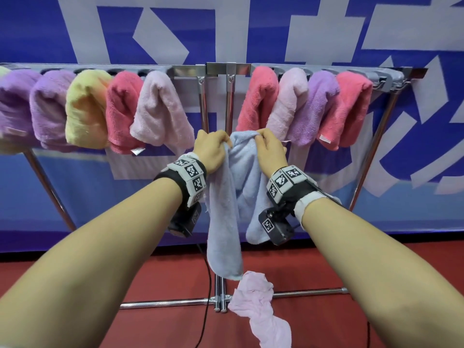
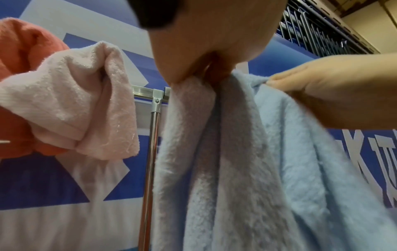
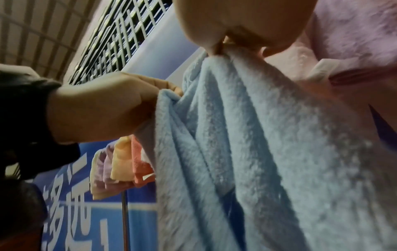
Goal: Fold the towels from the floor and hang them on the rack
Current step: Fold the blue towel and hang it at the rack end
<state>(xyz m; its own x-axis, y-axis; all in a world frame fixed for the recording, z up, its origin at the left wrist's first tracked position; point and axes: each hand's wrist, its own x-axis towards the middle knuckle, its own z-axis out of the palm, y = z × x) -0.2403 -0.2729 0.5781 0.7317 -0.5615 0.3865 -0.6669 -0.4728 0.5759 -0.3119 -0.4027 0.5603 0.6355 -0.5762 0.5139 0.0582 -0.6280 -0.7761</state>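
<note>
While white characters cross the blue banner (image 1: 351,26), both hands grip the blue towel (image 1: 241,177).

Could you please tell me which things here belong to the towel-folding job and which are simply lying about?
Part of the job:
light blue towel, gripped by left hand and right hand
pink towel on the floor
rack
hung towels

Just there:
black cable
blue banner

blue towel (image 1: 241,177): fluffy terry cloth | rack (image 1: 229,104): shiny polished metal | floor (image 1: 326,272): matt red
</note>
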